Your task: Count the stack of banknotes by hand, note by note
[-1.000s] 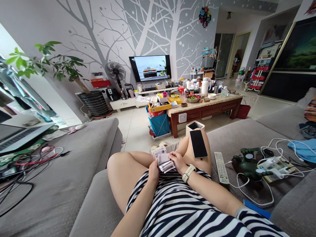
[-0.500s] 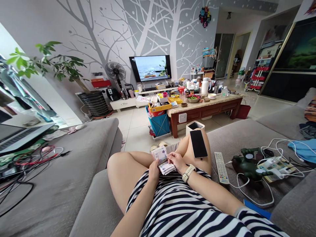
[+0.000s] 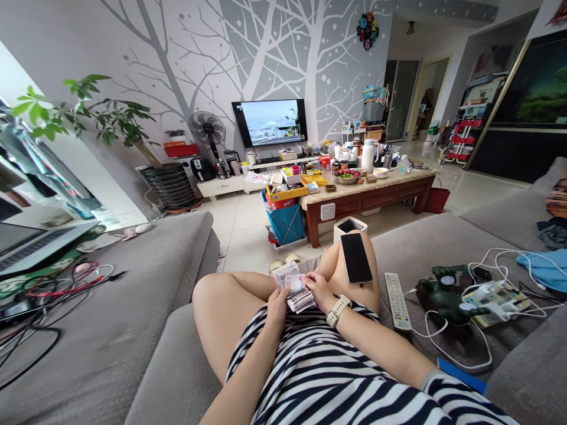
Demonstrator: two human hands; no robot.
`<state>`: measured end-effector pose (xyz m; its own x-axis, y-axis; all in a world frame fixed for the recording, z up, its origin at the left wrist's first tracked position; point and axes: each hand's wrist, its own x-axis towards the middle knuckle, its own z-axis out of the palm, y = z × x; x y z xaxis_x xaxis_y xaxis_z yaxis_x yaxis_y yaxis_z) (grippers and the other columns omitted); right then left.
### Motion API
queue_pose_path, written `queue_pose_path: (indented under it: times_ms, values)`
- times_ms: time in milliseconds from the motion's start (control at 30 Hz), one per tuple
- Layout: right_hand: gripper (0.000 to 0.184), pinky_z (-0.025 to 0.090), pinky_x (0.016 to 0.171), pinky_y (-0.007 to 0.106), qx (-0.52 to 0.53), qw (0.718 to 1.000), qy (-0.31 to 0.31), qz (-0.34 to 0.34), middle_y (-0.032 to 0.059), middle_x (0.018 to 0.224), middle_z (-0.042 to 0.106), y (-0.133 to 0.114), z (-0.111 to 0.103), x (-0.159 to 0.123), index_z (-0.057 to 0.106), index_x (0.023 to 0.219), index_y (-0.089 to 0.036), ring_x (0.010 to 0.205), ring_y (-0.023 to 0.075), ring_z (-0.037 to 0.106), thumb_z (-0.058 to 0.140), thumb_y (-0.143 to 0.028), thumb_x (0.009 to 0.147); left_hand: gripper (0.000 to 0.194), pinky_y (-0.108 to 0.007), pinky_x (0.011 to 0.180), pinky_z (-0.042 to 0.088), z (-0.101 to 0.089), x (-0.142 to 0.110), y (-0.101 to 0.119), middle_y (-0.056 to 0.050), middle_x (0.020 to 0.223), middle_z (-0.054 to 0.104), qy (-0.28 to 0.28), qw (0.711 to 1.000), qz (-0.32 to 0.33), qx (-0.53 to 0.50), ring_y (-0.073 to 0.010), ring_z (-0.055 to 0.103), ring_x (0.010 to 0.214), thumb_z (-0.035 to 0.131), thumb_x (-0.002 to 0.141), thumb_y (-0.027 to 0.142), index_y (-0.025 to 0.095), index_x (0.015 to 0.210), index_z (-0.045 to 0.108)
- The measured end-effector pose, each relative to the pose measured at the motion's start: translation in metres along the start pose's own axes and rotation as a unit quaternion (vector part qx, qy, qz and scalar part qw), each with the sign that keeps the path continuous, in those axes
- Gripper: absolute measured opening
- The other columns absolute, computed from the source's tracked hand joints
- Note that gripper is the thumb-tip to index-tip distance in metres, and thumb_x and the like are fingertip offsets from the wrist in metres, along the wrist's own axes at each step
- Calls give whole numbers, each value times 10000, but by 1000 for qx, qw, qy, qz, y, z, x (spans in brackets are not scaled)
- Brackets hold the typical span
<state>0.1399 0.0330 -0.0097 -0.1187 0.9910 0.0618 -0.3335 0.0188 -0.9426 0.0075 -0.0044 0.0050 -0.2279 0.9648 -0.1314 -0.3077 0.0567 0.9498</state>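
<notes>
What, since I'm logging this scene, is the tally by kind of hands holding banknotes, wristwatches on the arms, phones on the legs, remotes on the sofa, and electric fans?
Hands on banknotes: 2 (left hand, right hand)
Wristwatch: 1
Phone: 1
Remote: 1
Electric fan: 1
Total: 6

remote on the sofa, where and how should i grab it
Probably best across its middle, by the two long edges, coming from above: the remote is long and narrow and lies flat on the sofa, buttons up, beside a white cable.
</notes>
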Motion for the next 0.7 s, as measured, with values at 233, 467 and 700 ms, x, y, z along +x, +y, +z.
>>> queue_pose_path:
  times_ms: [233, 467, 700]
  values:
    - [325, 357, 591, 270, -5, 1000, 0, -8, -35, 593, 501, -2, 0, -1, 550, 651, -189, 590, 141, 438, 699, -478, 673, 325, -375, 696, 517, 1, -2, 4, -104, 728, 735, 12, 1000, 4, 10, -289, 669, 756, 679, 655, 467, 153, 741, 690]
    - [336, 363, 597, 278, 2, 1000, -14, -13, -34, 597, 499, -7, 1, -4, 536, 643, -195, 586, 144, 443, 710, -481, 676, 384, -371, 703, 522, 4, -2, 3, -89, 727, 734, 20, 1000, 11, 0, -273, 666, 754, 657, 671, 529, 154, 749, 690]
    - [335, 367, 592, 281, 12, 1000, -22, -10, -35, 592, 492, -9, 2, -6, 536, 640, -196, 573, 142, 441, 711, -479, 680, 403, -367, 703, 516, 4, -3, 5, -100, 734, 739, 18, 1000, 16, 5, -282, 664, 760, 669, 676, 524, 139, 782, 718]
